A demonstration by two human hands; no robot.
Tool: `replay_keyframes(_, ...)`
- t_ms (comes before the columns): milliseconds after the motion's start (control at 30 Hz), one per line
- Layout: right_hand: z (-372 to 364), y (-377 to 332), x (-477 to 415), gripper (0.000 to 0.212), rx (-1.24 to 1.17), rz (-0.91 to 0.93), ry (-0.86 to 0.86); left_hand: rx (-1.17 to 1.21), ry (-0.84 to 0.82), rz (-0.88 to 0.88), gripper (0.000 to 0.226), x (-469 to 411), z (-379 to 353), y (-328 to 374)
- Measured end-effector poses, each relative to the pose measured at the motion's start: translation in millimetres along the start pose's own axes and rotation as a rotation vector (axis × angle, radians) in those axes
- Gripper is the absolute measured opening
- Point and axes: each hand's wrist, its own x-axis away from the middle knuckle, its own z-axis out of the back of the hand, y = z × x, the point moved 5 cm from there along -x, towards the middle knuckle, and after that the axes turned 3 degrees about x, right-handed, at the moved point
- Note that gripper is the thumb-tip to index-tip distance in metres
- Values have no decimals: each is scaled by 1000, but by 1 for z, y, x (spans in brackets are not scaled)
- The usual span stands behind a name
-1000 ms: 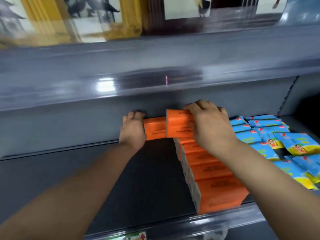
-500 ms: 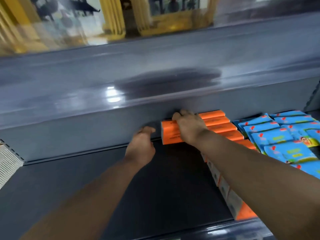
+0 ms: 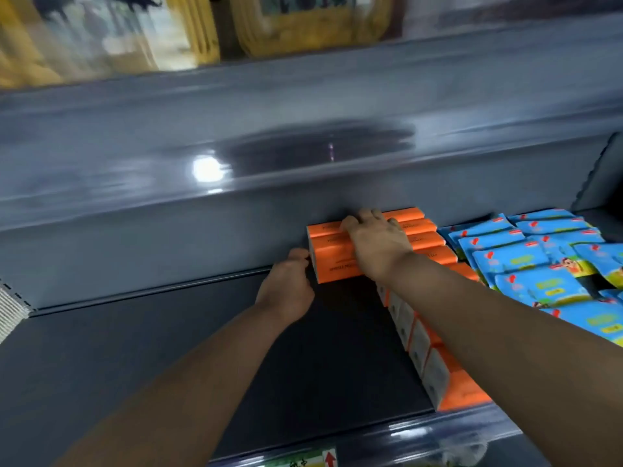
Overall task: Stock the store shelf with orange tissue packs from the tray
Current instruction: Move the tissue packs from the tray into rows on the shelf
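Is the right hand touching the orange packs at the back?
Touching. The head view shows the right hand curled over the top of the orange packs.

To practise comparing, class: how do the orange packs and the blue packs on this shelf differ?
The orange packs are plain and boxy; the blue packs are flatter, with colourful pictures. The orange packs form a tight row; the blue packs overlap loosely. The right hand rests on orange packs; no hand touches blue packs. Both share the dark shelf.

Grey metal upper shelf (image 3: 303,156): glossy painted finish, reflecting light. Dark lower shelf deck (image 3: 168,348): matt, smooth. Rectangular orange tissue packs (image 3: 337,261): smooth film wrap, slight sheen. Flat blue packets (image 3: 526,257): glossy plastic film.
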Motion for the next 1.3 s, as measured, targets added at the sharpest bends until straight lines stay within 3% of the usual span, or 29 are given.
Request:
replay_keyframes(500, -6, -55, 203, 47, -81, 146, 111, -53, 44, -80, 45, 193, 17, 28)
replay_keyframes(633, -39, -65, 261, 44, -80, 160, 25, -147, -49, -116, 42, 258, -14, 15)
replay_keyframes(933, -129, -69, 369, 43, -127, 104, -288, -248, -381, 27, 38, 356, -104, -29)
replay_keyframes(1133, -158, -84, 382, 41, -167, 107, -400, -501, -484, -22, 37, 355, -134, -32)
replay_keyframes(1300, -173, -83, 378, 39, -174, 54, -442, -492, -442, 61, 40, 347, -138, -44)
